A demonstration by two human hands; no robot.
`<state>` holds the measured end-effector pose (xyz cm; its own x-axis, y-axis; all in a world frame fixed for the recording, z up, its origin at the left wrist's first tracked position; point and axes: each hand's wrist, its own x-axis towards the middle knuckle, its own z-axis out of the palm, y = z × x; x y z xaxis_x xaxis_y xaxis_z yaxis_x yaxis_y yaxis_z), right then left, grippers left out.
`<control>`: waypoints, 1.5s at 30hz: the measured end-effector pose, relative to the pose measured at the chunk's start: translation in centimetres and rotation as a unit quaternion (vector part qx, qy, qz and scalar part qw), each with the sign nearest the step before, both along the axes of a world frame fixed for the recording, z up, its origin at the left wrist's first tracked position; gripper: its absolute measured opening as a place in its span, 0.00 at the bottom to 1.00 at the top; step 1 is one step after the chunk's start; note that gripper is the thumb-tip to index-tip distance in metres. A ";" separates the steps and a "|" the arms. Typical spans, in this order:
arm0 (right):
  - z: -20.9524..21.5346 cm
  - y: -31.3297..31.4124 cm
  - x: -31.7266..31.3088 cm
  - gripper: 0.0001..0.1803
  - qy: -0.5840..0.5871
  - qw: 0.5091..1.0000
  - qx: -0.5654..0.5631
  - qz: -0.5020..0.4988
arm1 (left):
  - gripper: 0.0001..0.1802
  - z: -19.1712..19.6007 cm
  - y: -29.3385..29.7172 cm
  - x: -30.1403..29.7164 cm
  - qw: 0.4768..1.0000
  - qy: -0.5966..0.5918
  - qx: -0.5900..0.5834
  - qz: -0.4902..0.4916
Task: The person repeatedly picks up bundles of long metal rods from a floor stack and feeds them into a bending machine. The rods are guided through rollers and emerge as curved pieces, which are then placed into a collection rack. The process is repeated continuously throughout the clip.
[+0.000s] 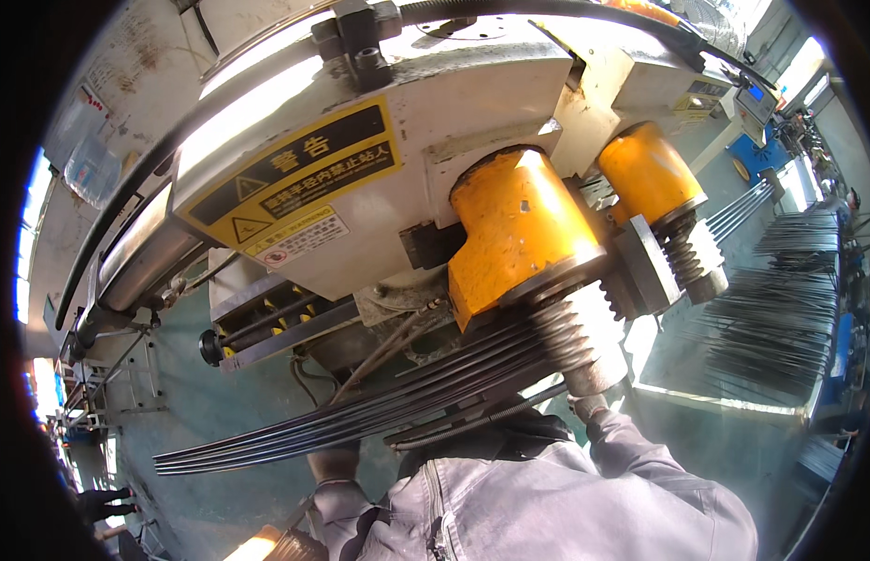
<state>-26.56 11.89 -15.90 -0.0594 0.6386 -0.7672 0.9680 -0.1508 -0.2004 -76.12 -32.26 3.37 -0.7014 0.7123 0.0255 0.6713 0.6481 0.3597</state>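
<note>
I see the bundle of dark metal rods (pixel 360 414) slanting from lower left up to a grooved roller (pixel 580 332) beneath an orange housing (pixel 524 229). The left hand (pixel 334 465) is mostly hidden by the rods; I cannot tell its opening or grip. The right hand (pixel 589 406) sits by the roller's lower end, too obscured for me to judge either. Farther right, I see a pile of rods (pixel 771 327).

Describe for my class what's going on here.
Someone in a grey jacket is at a machine with orange covers. The right hand is by the lower end of a thick threaded post; its grip is unclear. The left wrist shows below a row of long dark rods, its hand hidden. More rods lie at right.
</note>
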 end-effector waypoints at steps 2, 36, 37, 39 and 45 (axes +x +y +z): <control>-1.7 3.1 0.4 0.22 -0.018 0.952 0.076 0.296 | 0.20 -0.6 3.0 1.9 0.998 -0.032 -0.057 -0.005; 26.3 -1.8 -6.6 0.21 0.305 0.869 0.367 -0.131 | 0.09 13.1 2.7 -1.2 0.651 0.699 -0.194 0.225; 27.7 -1.0 -7.6 0.21 0.307 0.864 0.376 -0.134 | 0.11 13.3 2.4 -1.2 0.521 0.787 -0.130 0.306; 30.5 0.2 -9.4 0.20 0.382 0.823 0.402 -0.125 | 0.19 13.4 1.2 -1.7 0.287 0.887 -0.134 0.335; 38.1 1.2 -14.4 0.24 0.640 0.645 0.327 -0.262 | 0.19 19.4 -3.8 -4.1 -0.289 0.778 -0.332 -0.449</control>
